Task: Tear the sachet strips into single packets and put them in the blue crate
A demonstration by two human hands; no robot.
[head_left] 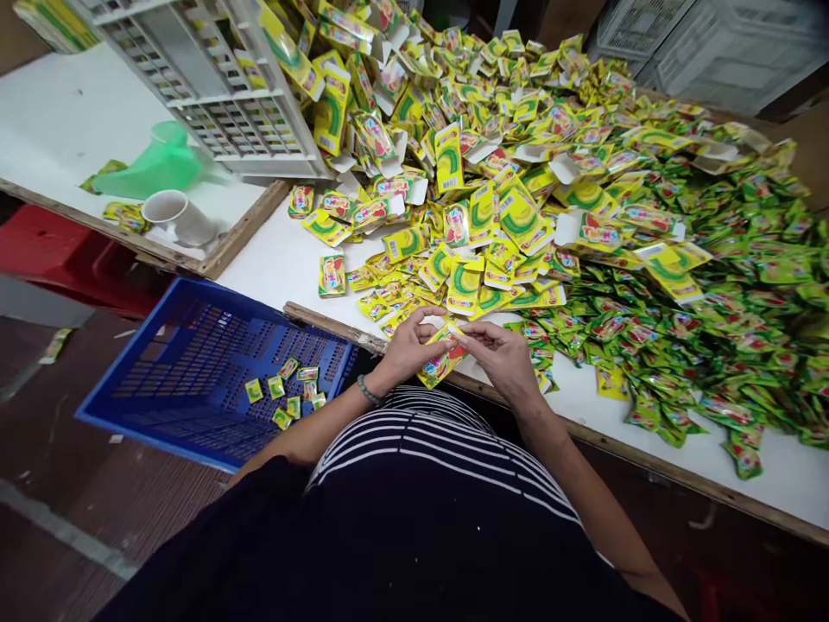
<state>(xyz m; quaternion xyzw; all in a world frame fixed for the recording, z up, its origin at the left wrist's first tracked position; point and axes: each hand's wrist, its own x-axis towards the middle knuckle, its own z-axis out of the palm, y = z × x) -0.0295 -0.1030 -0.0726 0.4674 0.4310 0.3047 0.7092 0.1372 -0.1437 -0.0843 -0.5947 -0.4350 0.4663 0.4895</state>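
Between my hands, over the table's front edge, is a small yellow carton [438,367] with red and coloured print. My left hand [409,347] grips its left side, thumb on top. At the upper right end, the fingers of my right hand [502,352] pinch the carton near its flap. Whether anything is inside the carton cannot be seen. Just beyond my hands lie yellow cartons [464,285], several with open white flaps. Small yellow packets [382,304] lie by my left hand, and a heap of green sachets [673,345] spreads to the right.
Below left, a blue plastic crate [194,434] holds several small closed cartons [275,386]. A white crate [259,112] stands tilted on the table among cartons. Farther left are a white mug [181,220], a green scoop [155,168] and a red stool [71,259]. A wooden edge borders the table.
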